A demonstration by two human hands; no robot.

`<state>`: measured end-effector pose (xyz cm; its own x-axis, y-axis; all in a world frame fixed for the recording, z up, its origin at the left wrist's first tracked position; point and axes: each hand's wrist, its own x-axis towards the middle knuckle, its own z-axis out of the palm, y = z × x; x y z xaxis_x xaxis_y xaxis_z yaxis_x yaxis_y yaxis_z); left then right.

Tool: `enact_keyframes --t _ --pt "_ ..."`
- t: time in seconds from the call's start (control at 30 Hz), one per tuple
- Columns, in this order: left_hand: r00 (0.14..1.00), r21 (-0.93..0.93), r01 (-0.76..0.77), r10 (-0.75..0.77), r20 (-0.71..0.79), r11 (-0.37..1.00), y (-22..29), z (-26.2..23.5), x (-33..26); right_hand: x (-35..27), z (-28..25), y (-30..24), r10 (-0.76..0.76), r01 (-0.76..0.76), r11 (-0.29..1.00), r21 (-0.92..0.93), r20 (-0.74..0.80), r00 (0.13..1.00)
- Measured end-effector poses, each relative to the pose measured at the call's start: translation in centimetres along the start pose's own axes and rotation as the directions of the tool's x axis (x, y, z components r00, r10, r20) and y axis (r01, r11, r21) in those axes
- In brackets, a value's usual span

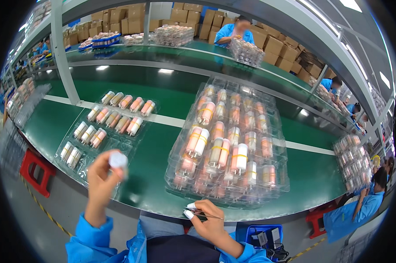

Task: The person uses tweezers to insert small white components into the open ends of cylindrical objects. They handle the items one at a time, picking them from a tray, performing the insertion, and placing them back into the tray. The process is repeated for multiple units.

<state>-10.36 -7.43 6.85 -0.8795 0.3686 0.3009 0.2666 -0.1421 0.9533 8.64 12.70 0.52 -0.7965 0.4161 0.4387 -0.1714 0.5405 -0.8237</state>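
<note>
Left hand (100,184): raised over the near edge of the smooth green conveyor belt (163,158), fingers closed around a small white cylindrical plastic tube (118,160), its round end facing up. Motion blur softens the tube's outline.

Right hand (210,223): lower, at the near edge of the belt, thumb and forefinger pinched on thin metal tweezers (206,215) pointing right. White fingertip covers on two fingers.

Left of the belt: clear, glossy moulded plastic blister tray (102,138), flat, ribbed pockets. It holds pink-and-white cylindrical tubes with yellow bands (125,101) in four rows: 5 far, then 5, then 3, then 2 nearest; 15 counted. The near pockets stand unfilled. The held tube hovers just over the near right corner of this tray.

Centre-right: tall stack of clear blister trays (228,144) filled with the same banded tubes, layers seen through each other; count per layer cannot be told.

Right edge: a smaller stack of filled trays (352,162).

Far side: a person in a blue coat (235,33) behind another filled stack, brown cardboard boxes (277,44) behind. One red plastic stool (36,168) stands near left on the floor.
</note>
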Motion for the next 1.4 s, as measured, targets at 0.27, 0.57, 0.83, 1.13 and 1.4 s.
enact_keyframes --t 0.27,0.57,0.83,1.13,1.4 --pt "0.955 -0.263 0.155 -0.077 0.285 0.952 -2.2 7.5 -7.6 -1.2 -1.5 -0.3 0.051 -0.051 0.999 0.015 -0.036 0.998" --pt "0.885 -0.216 0.038 0.068 0.460 0.976 -2.5 9.5 -9.4 -1.0 -4.6 -3.8 0.090 0.050 0.832 0.553 -0.224 0.970" --pt "0.859 -0.193 0.008 0.093 0.504 0.981 -2.9 9.4 -9.4 0.0 -3.9 -4.4 -0.017 0.026 0.897 0.441 -0.023 1.000" --pt "0.841 -0.201 0.130 -0.001 0.542 0.971 -2.8 9.3 -9.5 0.3 -3.7 -3.8 0.029 -0.039 0.910 0.413 0.032 0.999" --pt "0.838 -0.191 0.149 -0.021 0.546 0.970 -2.9 9.1 -9.4 0.4 -3.6 -3.8 0.046 -0.060 0.918 0.391 0.046 0.998"
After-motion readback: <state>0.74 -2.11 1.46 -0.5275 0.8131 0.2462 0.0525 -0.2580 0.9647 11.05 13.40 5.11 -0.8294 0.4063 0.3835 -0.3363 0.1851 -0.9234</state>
